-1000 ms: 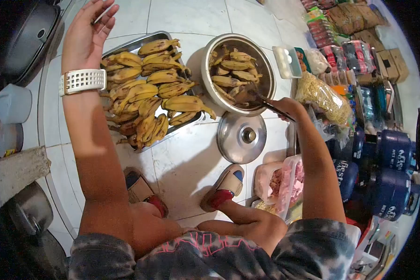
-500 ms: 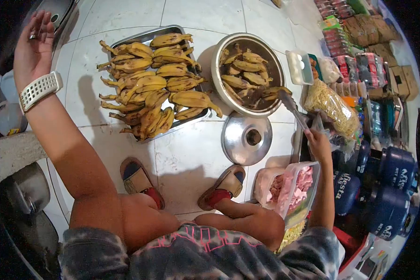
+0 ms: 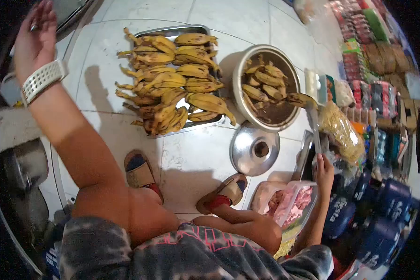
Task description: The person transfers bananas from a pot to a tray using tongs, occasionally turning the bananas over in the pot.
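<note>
Steel pot (image 3: 241, 74) sits on the white tiled floor (image 3: 191, 158), full of dark cooked bananas in brownish liquid. The right hand (image 3: 323, 169) is closed around the handle end of a pair of tongs (image 3: 314, 126), and the far tips of the tongs are pinching one cooked banana (image 3: 299, 98), which hangs over the pot's right rim. So the grip on that side is fully wrapped on the tongs, and the banana itself is only held by the tool, not by fingers.

The left hand (image 3: 36, 32) is up high at the top left, palm open, fingers spread loosely, holding nothing as far as I can see. There's a white perforated watch band (image 3: 43, 80) on that wrist.

Left of the pot is a metal tray (image 3: 172, 31) piled with yellow, spotty bananas (image 3: 172, 88). The pot's lid (image 3: 255, 150) lies flat on the floor just in front of the pot, knob up. Two sandalled feet are planted on the tiles below that; the right sandal (image 3: 224, 193) is nearly touching the lid's edge.

Under the right forearm there's a clear plastic tub (image 3: 289, 201) with pink pieces in it. Further right, a bag of yellow noodles (image 3: 340, 128), rows of packaged goods and some dark blue containers (image 3: 392, 200).
</note>
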The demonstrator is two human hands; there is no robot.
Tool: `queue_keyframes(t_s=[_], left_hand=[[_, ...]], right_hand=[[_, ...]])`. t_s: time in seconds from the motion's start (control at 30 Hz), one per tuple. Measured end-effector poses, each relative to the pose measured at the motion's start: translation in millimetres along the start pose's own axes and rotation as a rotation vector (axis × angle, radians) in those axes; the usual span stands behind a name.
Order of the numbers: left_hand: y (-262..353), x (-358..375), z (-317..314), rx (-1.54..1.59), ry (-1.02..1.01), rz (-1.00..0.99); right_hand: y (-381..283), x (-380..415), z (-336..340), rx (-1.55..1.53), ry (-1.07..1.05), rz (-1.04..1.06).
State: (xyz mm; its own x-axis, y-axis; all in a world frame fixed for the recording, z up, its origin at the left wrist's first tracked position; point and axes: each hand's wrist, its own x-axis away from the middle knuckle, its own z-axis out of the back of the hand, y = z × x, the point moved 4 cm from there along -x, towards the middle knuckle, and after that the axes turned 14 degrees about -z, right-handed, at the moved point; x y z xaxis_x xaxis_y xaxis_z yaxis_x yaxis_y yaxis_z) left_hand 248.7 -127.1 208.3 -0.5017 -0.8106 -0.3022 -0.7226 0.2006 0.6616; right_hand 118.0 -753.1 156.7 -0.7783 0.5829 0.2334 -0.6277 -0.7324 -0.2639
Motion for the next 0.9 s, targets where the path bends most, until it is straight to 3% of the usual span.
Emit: queue_keyframes(t_s=[0.1,0.13,0.2,0.27,0.3,0.33,0.37,0.4,0.5,0.63,0.73,0.83,0.9], left_hand=[[-2,-27,29,0.110,-0.152,0.075],[-7,-39,40,0.164,-0.236,0.122],[-29,-62,70,0.176,-0.154,0.093],[1,6,10,-0.028,-0.119,-0.202],[16,42,-21,-0.142,-0.080,-0.340],[19,53,-26,-0.172,-0.049,-0.375],[19,47,-21,-0.166,-0.038,-0.355],[22,48,-17,-0.166,-0.031,-0.347],[25,36,-5,-0.153,-0.008,-0.320],[32,32,6,-0.142,0.022,-0.298],[32,24,12,-0.215,0.230,-0.237],[30,17,19,-0.185,0.229,-0.210],[27,12,27,-0.152,0.190,-0.203]], right_hand=[[-27,11,-16,-0.418,-0.229,-0.190],[-43,14,-24,-0.440,-0.261,-0.159],[-90,22,-40,-0.435,-0.302,-0.099],[-127,20,-69,-0.358,-0.396,-0.046],[-146,22,-88,-0.458,-0.540,-0.053],[-171,28,-101,-0.403,-0.567,-0.006],[-179,12,-131,-0.451,-0.506,0.168],[-201,24,-143,-0.370,-0.647,0.024],[-246,39,-191,-0.397,-0.832,0.085],[-274,37,-252,-0.270,-0.891,0.126],[-285,45,-268,-0.246,-1.005,-0.043],[-302,59,-253,-0.348,-1.077,-0.027],[-309,57,-248,-0.269,-1.074,0.150]])
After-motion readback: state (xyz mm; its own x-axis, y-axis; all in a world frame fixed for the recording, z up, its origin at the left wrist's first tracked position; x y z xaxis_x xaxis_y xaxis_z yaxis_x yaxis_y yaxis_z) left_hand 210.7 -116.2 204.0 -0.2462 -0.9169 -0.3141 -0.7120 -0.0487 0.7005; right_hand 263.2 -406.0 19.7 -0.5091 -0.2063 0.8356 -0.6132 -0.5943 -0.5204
